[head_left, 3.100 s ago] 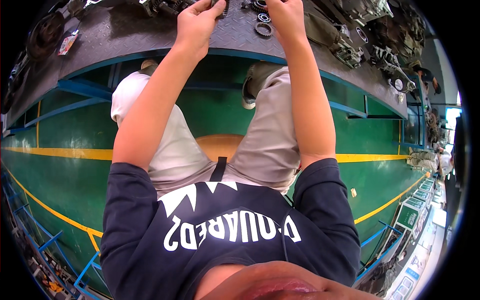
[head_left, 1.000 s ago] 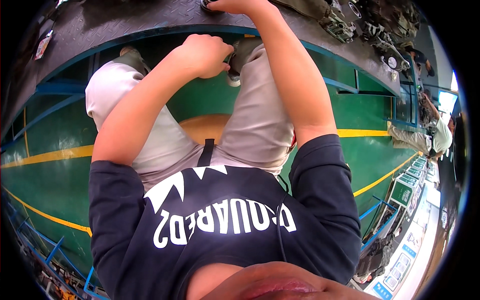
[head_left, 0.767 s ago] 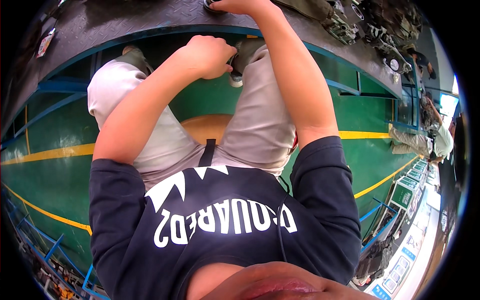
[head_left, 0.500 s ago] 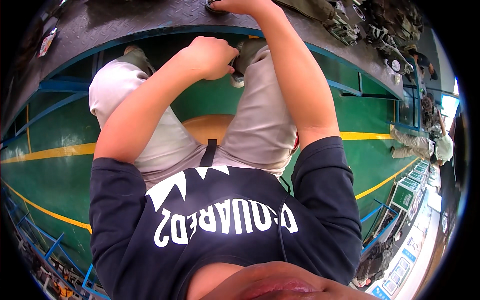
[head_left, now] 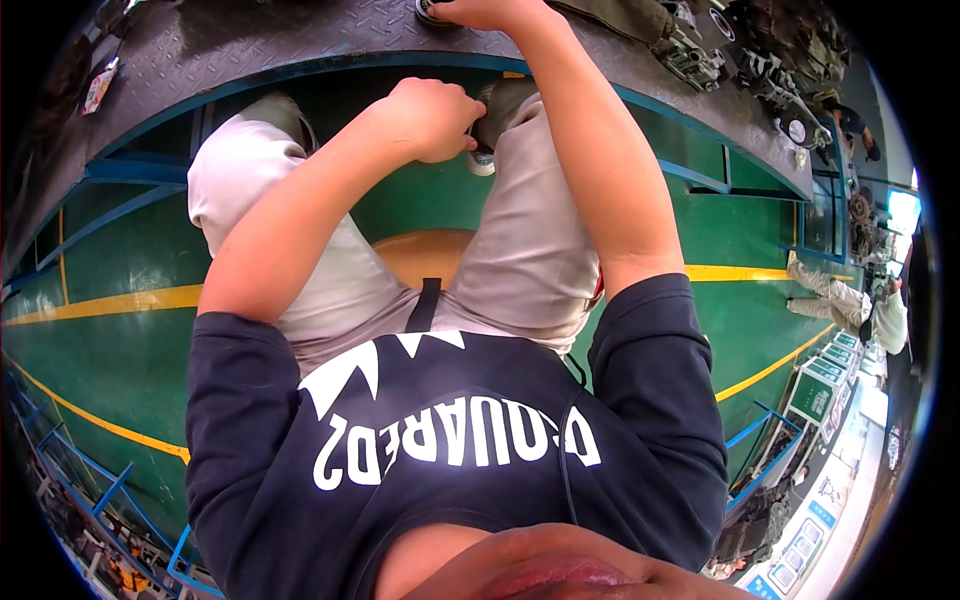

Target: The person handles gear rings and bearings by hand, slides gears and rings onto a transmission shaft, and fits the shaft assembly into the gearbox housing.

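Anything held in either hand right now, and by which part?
Right hand is at the right side of a dark round part, top edge of view; gripping or just touching, can't tell. Left hand: curled, any contents hidden.

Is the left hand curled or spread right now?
Curled: the left hand shows bent knuckles and fingers turned inward, on the person's side of the bench edge. Whether it holds anything, I cannot tell.

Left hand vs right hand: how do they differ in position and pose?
Position: the left hand shows short of the bench edge; the right hand is over the bench top.
Pose: the left hand's fingers are curled, contents unclear; the right hand reaches to a dark round part.
Visibility: the left hand is fully in frame; the right hand is partly cut off by the top edge.
Shared: both are bare.
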### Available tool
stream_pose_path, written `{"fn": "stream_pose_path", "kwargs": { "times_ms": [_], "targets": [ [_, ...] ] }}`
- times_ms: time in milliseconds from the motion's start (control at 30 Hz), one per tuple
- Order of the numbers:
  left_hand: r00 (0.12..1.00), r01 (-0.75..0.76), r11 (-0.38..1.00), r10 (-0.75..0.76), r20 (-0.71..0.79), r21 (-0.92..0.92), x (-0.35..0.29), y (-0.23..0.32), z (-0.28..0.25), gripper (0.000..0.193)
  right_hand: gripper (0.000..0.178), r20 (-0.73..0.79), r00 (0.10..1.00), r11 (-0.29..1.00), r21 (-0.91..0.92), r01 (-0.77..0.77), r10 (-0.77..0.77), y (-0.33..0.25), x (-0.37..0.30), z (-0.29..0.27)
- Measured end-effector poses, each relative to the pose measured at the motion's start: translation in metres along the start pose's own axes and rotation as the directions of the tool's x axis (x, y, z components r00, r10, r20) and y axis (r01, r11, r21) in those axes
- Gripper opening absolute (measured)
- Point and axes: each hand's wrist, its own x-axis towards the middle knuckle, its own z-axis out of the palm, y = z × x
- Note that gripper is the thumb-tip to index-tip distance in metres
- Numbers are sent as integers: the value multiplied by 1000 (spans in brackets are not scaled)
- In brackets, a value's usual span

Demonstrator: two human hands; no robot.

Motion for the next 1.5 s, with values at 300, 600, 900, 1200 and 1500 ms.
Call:
{"fn": "stream_pose_path", "kwargs": {
  "times_ms": [300, 600, 900, 1200, 1500],
  "targets": [
    [991, 6, 1000, -9, 132, 20, 6, 8, -3, 44, 44, -13, 1000, 999, 45, 27, -27, -4, -2, 1],
    [989, 6, 1000, -10, 148, 28, 7, 8, -1, 45, 42, -36, 998, 999, -1, 47, -47, -4, -3, 4],
    [987, 14, 999, -19, 157, 31, 2, 8, -6, 47, 41, -352, 933, 984, 123, 125, -75, 0, 9, 10],
    [989, 19, 1000, -20, 146, 8, -1, 2, -2, 49, 27, 2, 1000, 980, 197, 20, -21, 16, 11, -1],
    [988, 15, 1000, -17, 153, 16, -1, 3, -1, 48, 45, -115, 976, 975, 99, 197, -186, 8, -5, 3]
  ]
}}
